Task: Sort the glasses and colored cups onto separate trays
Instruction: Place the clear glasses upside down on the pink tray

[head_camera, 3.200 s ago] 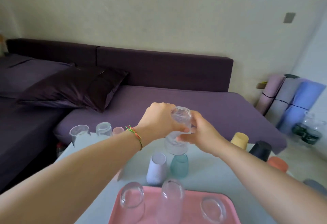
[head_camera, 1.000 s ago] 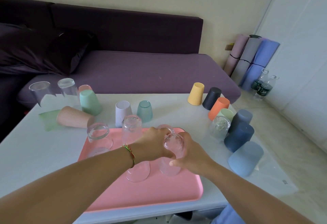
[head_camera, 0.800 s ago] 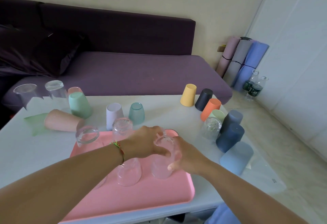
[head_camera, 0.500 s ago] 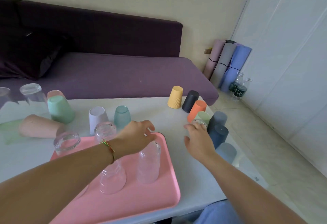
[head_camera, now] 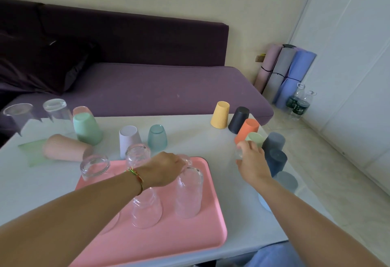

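A pink tray [head_camera: 190, 235] lies on the white table [head_camera: 190, 131] in front of me with several clear glasses upside down on it, such as the tall glass [head_camera: 188, 190]. My left hand [head_camera: 166, 169] hovers just behind that glass with loosely bent fingers and holds nothing. To the right of the tray, my right hand [head_camera: 252, 162] curls its fingers round a small clear glass [head_camera: 239, 153]. That glass stands among colored cups: orange [head_camera: 248, 128], pale green [head_camera: 255, 138], grey-blue [head_camera: 274, 141], dark blue [head_camera: 276, 161].
Further cups stand at the back: yellow [head_camera: 220, 115], black [head_camera: 239, 120], teal [head_camera: 157, 137], lilac [head_camera: 129, 140], mint [head_camera: 87, 128]. A pink cup [head_camera: 65, 147] lies on a pale green sheet [head_camera: 31, 153]. Two clear glasses [head_camera: 56, 108] stand far left. A purple sofa [head_camera: 158, 89] runs behind the table.
Both hands set the tall glass down on the pink tray and let go. My right hand then moved right and closed round the small glass among the colored cups.
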